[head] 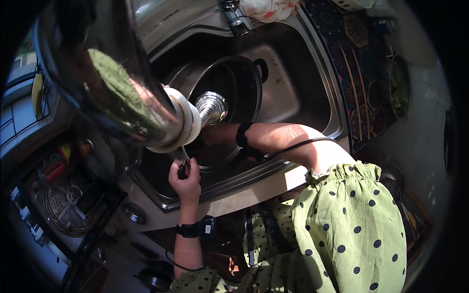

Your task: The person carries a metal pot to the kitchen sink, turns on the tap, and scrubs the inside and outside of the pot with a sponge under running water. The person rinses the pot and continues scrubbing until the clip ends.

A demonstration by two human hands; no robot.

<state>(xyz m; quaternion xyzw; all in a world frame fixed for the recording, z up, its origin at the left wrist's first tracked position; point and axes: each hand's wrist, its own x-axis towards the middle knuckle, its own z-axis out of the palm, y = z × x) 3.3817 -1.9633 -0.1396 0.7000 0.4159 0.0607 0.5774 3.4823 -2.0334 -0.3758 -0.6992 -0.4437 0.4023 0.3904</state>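
A large metal pot [227, 80] with a black handle stands in the stainless steel sink [274, 84]. My left hand [185, 175] grips a small black handle [182, 172] at the near left side of the sink; a pale thin part rises from it. My right hand [209, 137] reaches into shadow beside the pot, below a chrome spray head on a flexible hose [211, 108]; its fingers are hidden, and whether it holds anything cannot be told. A big shiny metal cylinder with a white collar [190, 122] fills the upper left, close to the camera.
A chrome faucet [236, 18] stands at the sink's back, beside a crumpled patterned cloth [271, 8]. Chopsticks [353, 91] lie on a patterned mat at the right, near a bowl of greens [399, 86]. Perforated metal ware [64, 205] and a round metal lid [133, 213] are at the left.
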